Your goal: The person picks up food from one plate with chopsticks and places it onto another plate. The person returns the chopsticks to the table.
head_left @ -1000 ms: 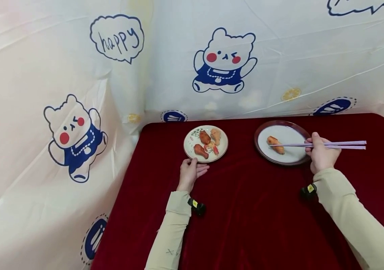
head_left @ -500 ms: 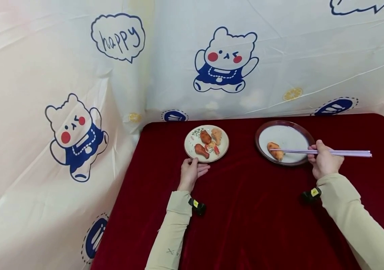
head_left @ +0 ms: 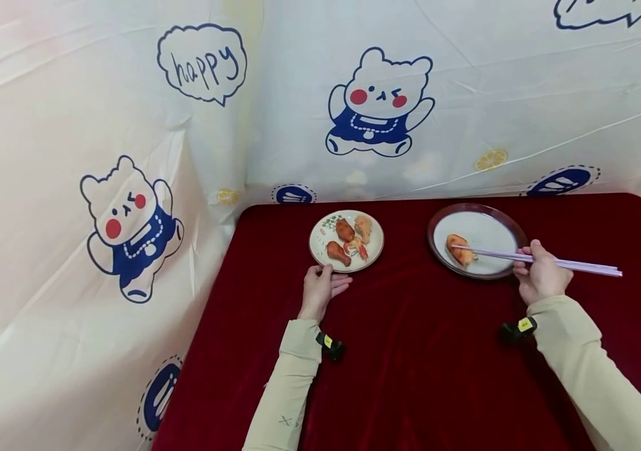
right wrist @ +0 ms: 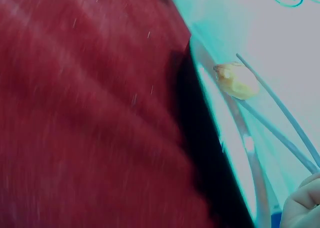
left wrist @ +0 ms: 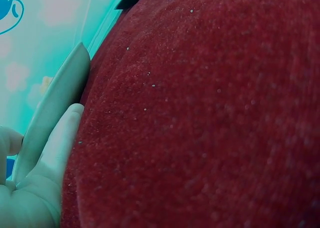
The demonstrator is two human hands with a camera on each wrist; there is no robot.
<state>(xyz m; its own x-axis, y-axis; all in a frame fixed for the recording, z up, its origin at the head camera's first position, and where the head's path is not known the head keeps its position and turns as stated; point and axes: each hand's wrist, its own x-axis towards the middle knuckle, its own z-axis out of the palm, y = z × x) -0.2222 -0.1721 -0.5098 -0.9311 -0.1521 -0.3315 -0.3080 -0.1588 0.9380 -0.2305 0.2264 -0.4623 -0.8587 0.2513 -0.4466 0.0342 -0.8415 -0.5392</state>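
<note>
In the head view my left hand [head_left: 320, 291] holds the near rim of a small cream plate [head_left: 374, 255], thumb on the rim and fingers under it, as the left wrist view also shows. On it lie a brown drumstick [head_left: 338, 253], a browned chicken piece [head_left: 345, 229], a paler fried piece [head_left: 362, 227] and a red-and-white shrimp-like piece [head_left: 357, 248]. My right hand [head_left: 543, 279] grips lilac chopsticks [head_left: 596, 268]. Their tips are at a golden chicken wing-like piece [head_left: 461, 257] over a brown-rimmed white plate [head_left: 492, 235]; whether it is lifted I cannot tell.
Both plates are near the far edge of a table covered in dark red cloth [head_left: 399, 363]. A printed white curtain [head_left: 298, 94] hangs behind the table and along its left side.
The chicken piece shifted slightly toward me and turned on the brown-rimmed plate. My right hand moved a little nearer, and the chopsticks' rear ends dropped lower in view. The left hand stayed put.
</note>
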